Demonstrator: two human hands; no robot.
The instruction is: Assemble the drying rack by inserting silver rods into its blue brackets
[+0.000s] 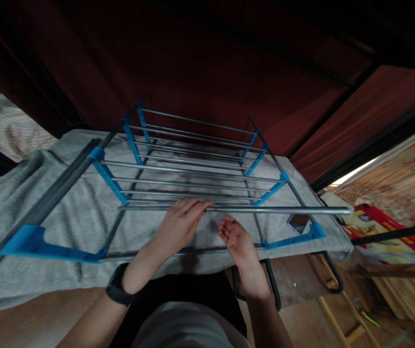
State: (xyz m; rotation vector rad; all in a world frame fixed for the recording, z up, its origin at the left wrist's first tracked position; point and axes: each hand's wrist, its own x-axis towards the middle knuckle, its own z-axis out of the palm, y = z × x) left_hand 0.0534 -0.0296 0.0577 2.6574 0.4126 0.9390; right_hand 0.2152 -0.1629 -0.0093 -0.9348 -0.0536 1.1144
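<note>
In the head view, my left hand (183, 223) has its fingers over a long grey metal tube (283, 210), which juts out to the right across a rack frame. Just below that tube, my right hand (235, 240) is turned palm up with its fingers loosely curled, holding nothing and apart from the metal. The rack (193, 170) lies on its side, made of grey tubes joined by blue plastic brackets. One large blue bracket (62, 246) is near me on the left, and another bracket (296, 239) on the right. My left fingertips are partly hidden.
A grey blanket (29, 193) covers the surface under the rack. Beside the right bracket lies a phone (299, 223). To the right are a red and yellow box (392, 232) and wooden slats (399, 297). Dark red cloth (200, 63) hangs behind.
</note>
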